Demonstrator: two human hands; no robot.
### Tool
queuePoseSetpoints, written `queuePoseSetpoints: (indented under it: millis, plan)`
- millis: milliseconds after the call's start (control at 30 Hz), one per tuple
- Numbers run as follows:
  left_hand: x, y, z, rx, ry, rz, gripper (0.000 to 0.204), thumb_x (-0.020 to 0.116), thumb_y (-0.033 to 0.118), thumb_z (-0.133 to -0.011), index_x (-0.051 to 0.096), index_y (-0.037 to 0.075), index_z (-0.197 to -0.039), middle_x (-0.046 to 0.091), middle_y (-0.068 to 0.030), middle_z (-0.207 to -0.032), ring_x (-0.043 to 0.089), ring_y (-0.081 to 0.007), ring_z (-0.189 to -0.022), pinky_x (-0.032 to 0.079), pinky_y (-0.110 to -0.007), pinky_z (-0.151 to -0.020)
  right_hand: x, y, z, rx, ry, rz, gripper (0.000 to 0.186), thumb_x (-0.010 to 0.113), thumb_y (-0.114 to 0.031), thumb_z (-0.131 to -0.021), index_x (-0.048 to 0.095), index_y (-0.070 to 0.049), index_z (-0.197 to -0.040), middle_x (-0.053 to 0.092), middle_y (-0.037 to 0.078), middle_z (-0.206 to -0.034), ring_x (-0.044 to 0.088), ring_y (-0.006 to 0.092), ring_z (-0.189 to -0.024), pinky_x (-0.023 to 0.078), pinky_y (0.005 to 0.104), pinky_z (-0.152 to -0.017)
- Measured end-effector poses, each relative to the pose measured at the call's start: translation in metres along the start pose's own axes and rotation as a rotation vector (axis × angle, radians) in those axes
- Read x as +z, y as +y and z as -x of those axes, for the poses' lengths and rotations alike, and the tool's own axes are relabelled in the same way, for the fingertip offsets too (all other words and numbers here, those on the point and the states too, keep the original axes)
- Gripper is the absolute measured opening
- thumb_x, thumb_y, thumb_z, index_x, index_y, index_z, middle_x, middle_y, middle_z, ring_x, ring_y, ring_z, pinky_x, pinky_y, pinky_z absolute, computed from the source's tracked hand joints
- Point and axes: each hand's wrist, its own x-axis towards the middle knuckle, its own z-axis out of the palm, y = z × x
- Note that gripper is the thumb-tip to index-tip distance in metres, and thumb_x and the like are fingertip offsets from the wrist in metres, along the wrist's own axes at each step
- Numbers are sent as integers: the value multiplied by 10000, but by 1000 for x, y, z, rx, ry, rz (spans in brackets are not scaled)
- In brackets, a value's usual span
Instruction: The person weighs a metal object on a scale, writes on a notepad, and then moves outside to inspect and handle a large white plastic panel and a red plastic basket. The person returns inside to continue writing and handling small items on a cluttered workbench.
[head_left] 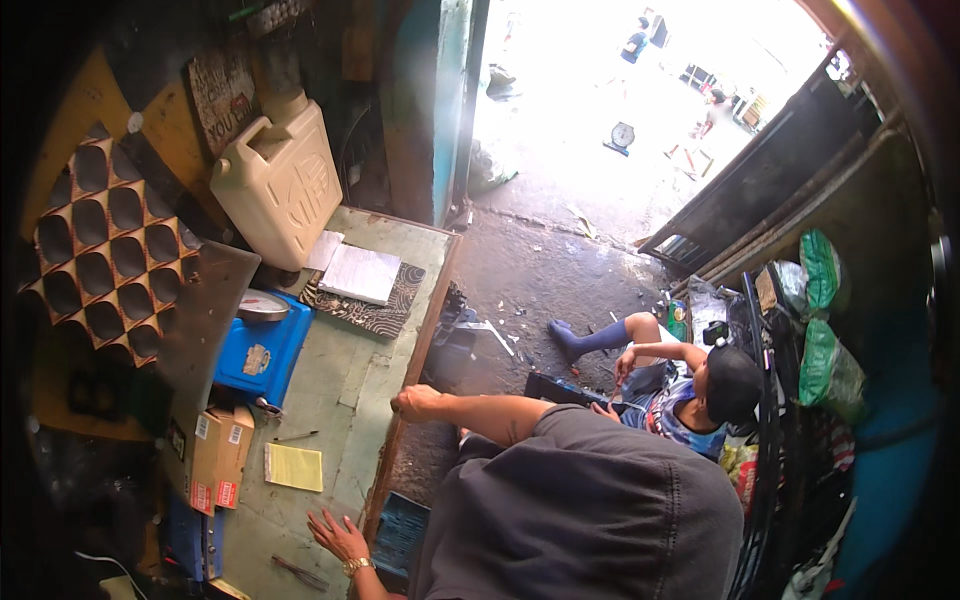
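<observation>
My left hand (pixel 340 537), a gold-coloured watch on its wrist, lies palm down with fingers spread on the worn greenish table (pixel 345 420). Nearest to it are a yellow notepad (pixel 293 467) and a thin dark tool (pixel 300 572) whose kind I cannot make out. A pen (pixel 297 435) lies above the notepad. From the grey sleeve my right arm reaches across to the table's edge. There my right hand (pixel 416 402) is closed in a fist; its inside is hidden.
A blue weighing scale (pixel 262 345), cardboard boxes (pixel 220 455), a beige jerrycan (pixel 280 185) and white papers (pixel 360 274) stand or lie on the table. A blue tray (pixel 400 535) is beside it. Right, a person in a dark cap (pixel 733 380) sits low near plastic bags (pixel 822 365). A doorway opens beyond.
</observation>
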Motion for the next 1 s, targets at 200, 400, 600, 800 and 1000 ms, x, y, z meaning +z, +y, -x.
queuePoseSetpoints:
  millis: [200,400,600,800,1000]
  plan:
    - [-1,-38,30,-2,10,-25,551,686,156,-855,479,27,-1349,238,-180,-1561,283,-437,-1390,298,-547,-1120,33,-41,28,-37,-9,10,200,567,-184,-820,698,-99,-946,705,149,-891,687,328,-889,539,429,-756]
    - [2,-45,53,-51,64,18,505,692,161,-855,515,18,-1306,259,-183,-1548,289,-426,-1388,315,-544,-1112,36,-50,50,-23,-15,78,213,556,-182,-825,696,-86,-953,706,147,-919,684,324,-918,539,424,-782]
    - [7,-31,74,-92,63,73,471,695,159,-853,542,28,-1279,271,-180,-1542,282,-416,-1395,322,-539,-1111,39,-33,50,8,-43,136,244,546,-183,-830,705,-101,-996,707,145,-948,680,325,-946,545,428,-813]
    - [5,-27,79,-118,39,64,480,694,169,-855,536,29,-1285,270,-184,-1542,279,-420,-1395,314,-547,-1115,25,-41,55,57,-146,119,267,548,-179,-829,693,-94,-1036,700,157,-982,667,330,-988,544,442,-819]
    - [12,-26,74,-71,45,74,474,687,173,-862,533,29,-1286,267,-184,-1546,283,-428,-1391,313,-552,-1110,31,-27,66,56,-107,99,286,558,-138,-794,694,-110,-1044,703,143,-991,666,324,-1001,537,443,-839]
